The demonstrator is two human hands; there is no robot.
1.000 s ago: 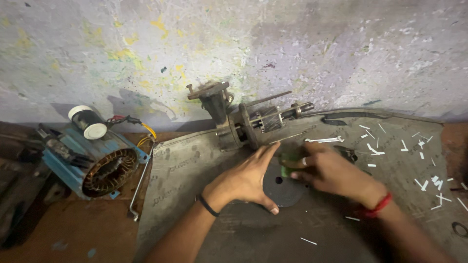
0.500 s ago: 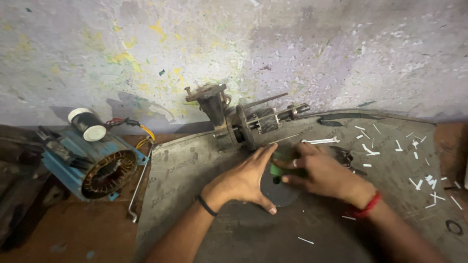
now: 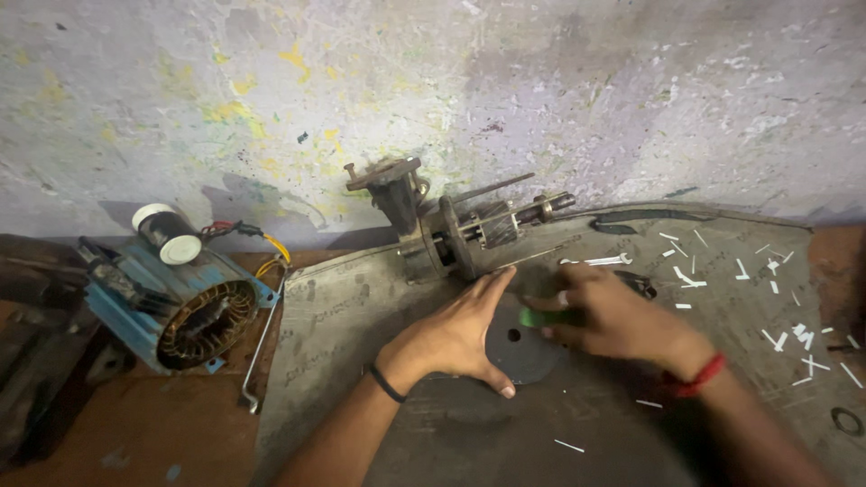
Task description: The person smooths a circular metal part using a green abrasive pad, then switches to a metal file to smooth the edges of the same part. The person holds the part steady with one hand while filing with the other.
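Observation:
My left hand (image 3: 456,335) lies flat, fingers spread, on the edge of a dark round metal disc (image 3: 523,353) with a centre hole, pressing it onto the grey sheet (image 3: 361,316). My right hand (image 3: 613,320) is closed around a small green object (image 3: 541,317) held over the disc. A black band sits on my left wrist, a red thread on the right. Just beyond the hands stands a metal rotor and shaft assembly (image 3: 451,230).
A blue motor stator (image 3: 176,302) with copper windings and a white-capped capacitor (image 3: 167,234) sits at left. A thin bent rod (image 3: 262,347) lies beside it. A spanner (image 3: 600,261) and several white strips (image 3: 767,289) are scattered at right. The painted wall is close behind.
Both hands stay on the disc; the right hand with the green object shifted slightly. The view moved a little.

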